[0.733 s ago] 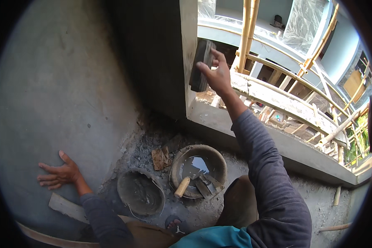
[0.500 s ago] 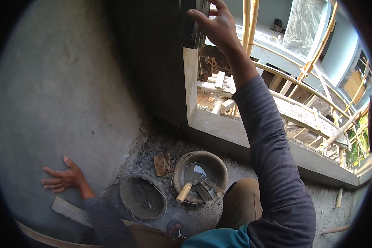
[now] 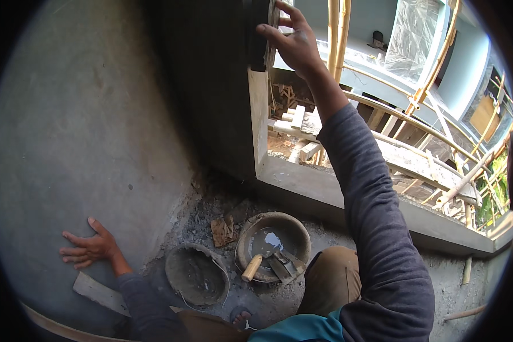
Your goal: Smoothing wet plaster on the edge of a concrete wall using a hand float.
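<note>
My right hand is raised at the side of a window opening. Its fingers and thumb grip a dark, mortar-stained wooden board laid along the opening's upright edge; the board's top runs out of view. Low on the left, my left hand lies flat with spread fingers against a grey plastered wall, holding nothing. Between my arms, a round basin contains some water, and a trowel with a wooden handle rests across it. Left of the basin is a dark mortar-coated bucket.
A loose plank leans below my left hand. Crumbled mortar and a brown scrap litter the floor behind the containers. The concrete sill runs along the right. Bamboo poles and scaffold planks stand outside the opening.
The view has shifted slightly, so the opening and board appear a little lower. My right hand keeps its grip on the board, and my left hand stays flat on the wall.
</note>
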Tool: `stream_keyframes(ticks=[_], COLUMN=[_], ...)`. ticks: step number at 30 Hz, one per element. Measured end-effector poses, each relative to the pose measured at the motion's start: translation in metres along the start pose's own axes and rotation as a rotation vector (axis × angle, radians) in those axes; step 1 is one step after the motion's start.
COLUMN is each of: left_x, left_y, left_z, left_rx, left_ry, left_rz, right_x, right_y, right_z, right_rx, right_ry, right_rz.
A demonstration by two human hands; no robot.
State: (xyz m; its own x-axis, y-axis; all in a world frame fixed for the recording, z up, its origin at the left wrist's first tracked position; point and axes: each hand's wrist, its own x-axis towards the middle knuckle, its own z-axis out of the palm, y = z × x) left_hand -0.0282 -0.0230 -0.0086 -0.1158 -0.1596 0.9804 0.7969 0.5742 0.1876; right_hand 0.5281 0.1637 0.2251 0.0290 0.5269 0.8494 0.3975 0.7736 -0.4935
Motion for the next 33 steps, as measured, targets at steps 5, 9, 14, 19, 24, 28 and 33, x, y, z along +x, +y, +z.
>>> stream_keyframes(ticks=[5, 9, 14, 19, 24, 28, 33], left_x=[0.001, 0.000, -0.001, -0.001, 0.002, 0.000, 0.001], left_y=[0.002, 0.003, 0.000, 0.002, 0.009, -0.010, -0.006], left_z=[-0.002, -0.001, 0.000, -0.004, -0.001, 0.000, 0.000], left_rx=[-0.016, -0.010, -0.011, -0.015, -0.031, 0.000, 0.009], left_ry=[0.004, -0.012, -0.039, -0.058, -0.063, -0.077, -0.104], left_rz=[-0.007, -0.006, 0.022, 0.000, 0.001, 0.006, 0.012], right_x=[-0.035, -0.095, -0.006, 0.033, -0.084, -0.226, -0.219], right_y=[0.035, 0.079, 0.013, -0.043, 0.063, 0.118, 0.098], right_z=[0.014, 0.001, 0.000, 0.006, 0.018, 0.052, 0.032], right_rx=[-0.103, -0.190, -0.030, 0.251, 0.028, -0.045, 0.139], right_ry=[0.077, -0.056, 0.025, -0.039, 0.077, -0.049, -0.009], right_rz=[0.276, 0.513, 0.220, 0.228, 0.304, 0.613, 0.634])
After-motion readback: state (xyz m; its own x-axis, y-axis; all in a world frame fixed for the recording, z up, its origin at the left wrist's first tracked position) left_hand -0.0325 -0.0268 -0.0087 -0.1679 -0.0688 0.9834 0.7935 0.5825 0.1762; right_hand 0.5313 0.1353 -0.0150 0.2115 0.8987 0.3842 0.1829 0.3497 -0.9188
